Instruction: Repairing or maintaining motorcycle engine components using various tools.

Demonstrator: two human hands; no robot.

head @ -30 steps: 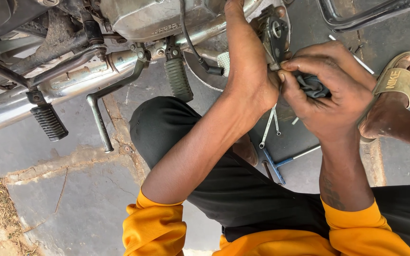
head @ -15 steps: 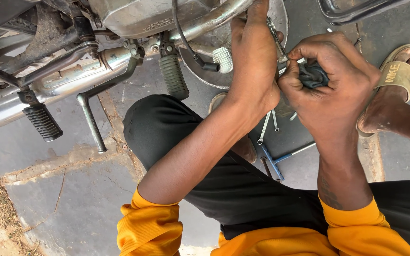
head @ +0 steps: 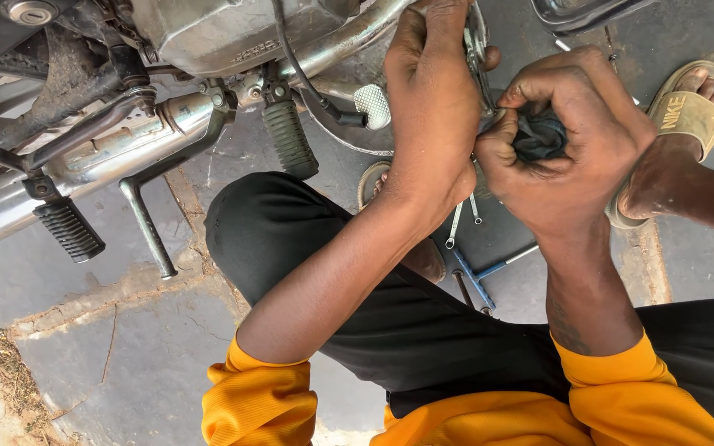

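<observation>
Cracked grey stone floor (head: pixel 126 347). On it: blue cross wrench (head: pixel 479 277) w/ small spanners (head: pixel 456 227) beside, bike's side stand (head: pixel 149 231), sandalled foot (head: pixel 679 140).

A ribbed footpeg (head: pixel 289 139), a kickstand (head: pixel 149 221), a blue cross wrench (head: pixel 479 279) and a tan sandal (head: pixel 686 111) surround the cracked pavement (head: pixel 109 347).

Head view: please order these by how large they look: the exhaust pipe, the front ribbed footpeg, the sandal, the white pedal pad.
1. exhaust pipe
2. sandal, though partly hidden
3. front ribbed footpeg, close to the sandal
4. white pedal pad
</observation>
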